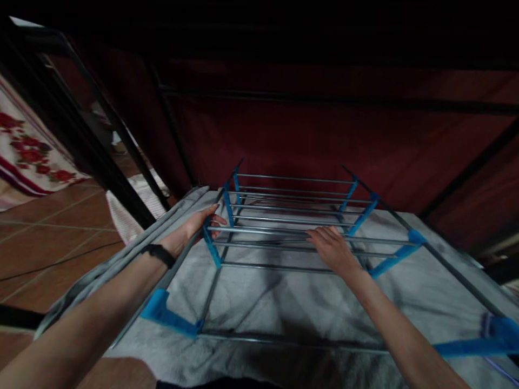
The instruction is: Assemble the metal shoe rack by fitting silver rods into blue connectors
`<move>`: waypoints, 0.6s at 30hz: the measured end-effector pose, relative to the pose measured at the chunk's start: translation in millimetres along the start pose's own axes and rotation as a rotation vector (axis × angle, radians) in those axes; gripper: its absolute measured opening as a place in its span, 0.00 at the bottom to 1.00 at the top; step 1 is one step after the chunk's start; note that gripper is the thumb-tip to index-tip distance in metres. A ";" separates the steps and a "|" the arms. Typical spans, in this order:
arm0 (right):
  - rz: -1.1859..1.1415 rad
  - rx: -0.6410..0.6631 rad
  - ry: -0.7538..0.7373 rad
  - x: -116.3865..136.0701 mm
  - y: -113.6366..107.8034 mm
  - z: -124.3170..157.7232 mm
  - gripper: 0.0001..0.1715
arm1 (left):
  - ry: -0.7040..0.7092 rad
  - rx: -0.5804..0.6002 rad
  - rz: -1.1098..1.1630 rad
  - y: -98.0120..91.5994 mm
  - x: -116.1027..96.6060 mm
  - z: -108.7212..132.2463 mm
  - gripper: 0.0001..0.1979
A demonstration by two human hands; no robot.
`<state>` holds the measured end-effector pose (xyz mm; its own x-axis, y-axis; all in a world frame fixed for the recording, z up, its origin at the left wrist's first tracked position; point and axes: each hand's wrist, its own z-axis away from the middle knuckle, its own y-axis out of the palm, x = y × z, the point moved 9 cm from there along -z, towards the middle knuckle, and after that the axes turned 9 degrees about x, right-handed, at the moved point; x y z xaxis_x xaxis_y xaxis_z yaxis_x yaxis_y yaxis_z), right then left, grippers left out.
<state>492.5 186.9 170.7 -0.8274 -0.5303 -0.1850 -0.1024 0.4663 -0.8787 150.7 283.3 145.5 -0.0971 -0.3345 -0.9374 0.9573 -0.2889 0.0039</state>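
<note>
A shoe rack (279, 268) made of grey metal rods and blue plastic brackets lies across a grey blanket (259, 294). At its left side my left hand (201, 222) is closed around the side pole beside a blue bracket (212, 247); some of its fingers pass behind the pole. My right hand (328, 246) curls over the rods near the middle-right of the rack, its fingertips hooked on the far side of one rod. A dark band circles my left wrist. Another blue bracket (172, 317) stands out at the near left corner.
A dark red curtain (284, 140) hangs behind the rack, crossed by a dark metal bar (324, 98). Black bed-frame posts (93, 156) slant on the left. Beyond them are a tiled floor (60, 243), a striped cloth (132, 210) and a flowered blanket (32, 151).
</note>
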 end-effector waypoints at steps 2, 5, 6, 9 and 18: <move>0.015 -0.007 -0.007 0.1 -0.1 0.7 0.14 | -0.034 0.008 0.031 -1.2 4.7 -1.1 0.27; 0.024 -0.012 -0.017 0.9 -0.9 1.3 0.15 | -0.049 0.026 0.040 -1.4 9.8 -3.2 0.28; 0.024 -0.014 -0.021 0.9 -1.1 1.3 0.15 | -0.041 0.032 0.037 -1.2 10.1 -3.9 0.29; 0.021 -0.022 -0.029 0.5 -1.5 1.2 0.14 | -0.025 0.040 0.039 0.2 9.6 -4.8 0.29; -0.005 -0.043 -0.043 -0.6 -1.2 2.8 0.15 | -0.008 0.036 0.013 2.9 3.5 -2.9 0.31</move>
<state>494.7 184.7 170.6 -0.8027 -0.5618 -0.2002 -0.1306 0.4930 -0.8601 154.0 283.9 141.1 -0.0872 -0.3451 -0.9345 0.9481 -0.3167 0.0285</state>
